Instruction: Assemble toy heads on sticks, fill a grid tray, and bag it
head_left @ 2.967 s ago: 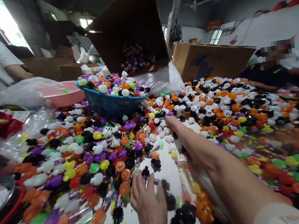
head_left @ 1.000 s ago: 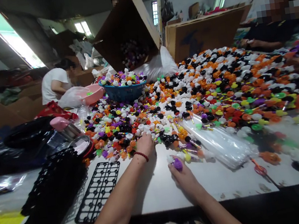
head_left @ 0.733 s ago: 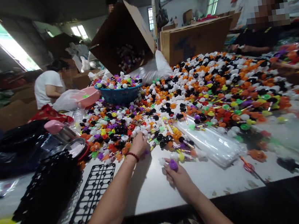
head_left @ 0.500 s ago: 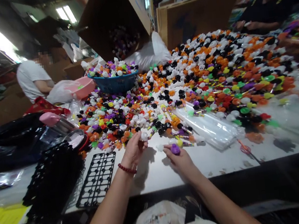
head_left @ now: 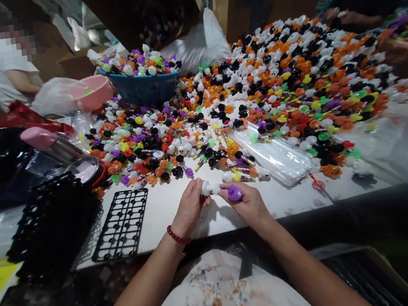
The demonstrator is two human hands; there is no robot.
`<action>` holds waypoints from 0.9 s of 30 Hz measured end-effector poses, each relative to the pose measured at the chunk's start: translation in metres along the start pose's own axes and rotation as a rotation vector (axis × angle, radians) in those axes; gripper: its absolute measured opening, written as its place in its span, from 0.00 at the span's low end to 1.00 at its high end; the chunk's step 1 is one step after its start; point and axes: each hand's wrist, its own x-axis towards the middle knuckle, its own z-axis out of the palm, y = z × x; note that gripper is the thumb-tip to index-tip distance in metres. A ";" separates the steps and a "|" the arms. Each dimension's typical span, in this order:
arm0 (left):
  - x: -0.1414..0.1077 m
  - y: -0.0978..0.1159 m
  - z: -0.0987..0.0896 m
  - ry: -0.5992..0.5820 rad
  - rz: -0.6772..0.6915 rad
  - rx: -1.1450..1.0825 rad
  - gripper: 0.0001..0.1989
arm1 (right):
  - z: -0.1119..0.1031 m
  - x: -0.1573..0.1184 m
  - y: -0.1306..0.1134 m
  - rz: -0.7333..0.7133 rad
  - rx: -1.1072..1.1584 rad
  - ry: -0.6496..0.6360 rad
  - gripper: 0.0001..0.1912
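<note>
Over the white table (head_left: 194, 224), my left hand (head_left: 188, 207) pinches a small white plastic toy piece (head_left: 205, 188). My right hand (head_left: 248, 205) faces it, fingers closed round a small purple plastic piece (head_left: 234, 193). A whitish end (head_left: 215, 189) sticks out beyond the right fingertips and meets or nearly meets the white piece; whether it belongs to the purple piece I cannot tell. A black plastic grid tray (head_left: 121, 225) lies flat left of my left hand. Just beyond both hands spreads a heap of small coloured toy pieces (head_left: 188, 147).
Behind the heap stands a blue basin (head_left: 142, 87) full of pieces, beside a pink basin (head_left: 96, 93). Clear plastic bags (head_left: 278, 160) and orange-handled scissors (head_left: 318, 184) lie to the right. Black trays (head_left: 52, 218) are stacked at left. Two other people sit across the table.
My hands have come together, bringing the white piece in my left hand up to the whitish end at my right fingertips. The camera view has tilted downward.
</note>
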 end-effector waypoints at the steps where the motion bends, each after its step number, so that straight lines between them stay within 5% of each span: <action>1: 0.000 -0.002 0.000 0.001 0.010 0.034 0.21 | -0.002 0.000 -0.001 0.000 -0.017 -0.016 0.12; 9: -0.004 -0.010 -0.001 0.083 -0.025 0.264 0.21 | -0.009 0.003 -0.002 0.006 -0.063 -0.135 0.10; 19: 0.003 -0.024 -0.008 0.174 -0.100 0.223 0.20 | -0.006 0.005 0.004 0.085 -0.088 -0.193 0.11; 27: 0.000 -0.021 -0.006 0.253 0.083 0.470 0.19 | -0.002 0.005 0.006 0.148 -0.087 -0.178 0.11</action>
